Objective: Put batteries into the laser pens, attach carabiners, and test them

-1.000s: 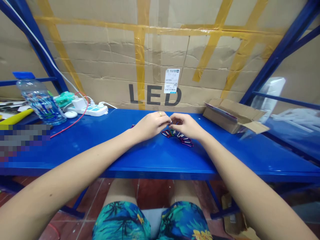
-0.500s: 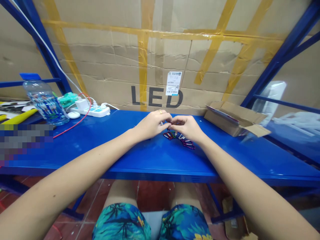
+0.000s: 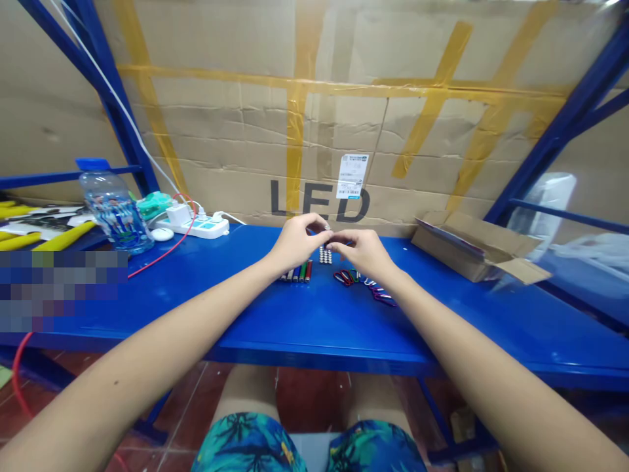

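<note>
Holding L hand [image 3: 299, 241] & R hand [image 3: 364, 252] w/ fingertips tog. above blue worktop [image 3: 295, 321]. Curling grip of both, almost closed; can't tell if pinching anything. Seeing silver pcs [image 3: 325, 257] in rows just below fingertips, coloured tubes [image 3: 303, 271] side by side nr L hand, coloured carabiners [image 3: 352, 276] in arc nr R hand.
</note>
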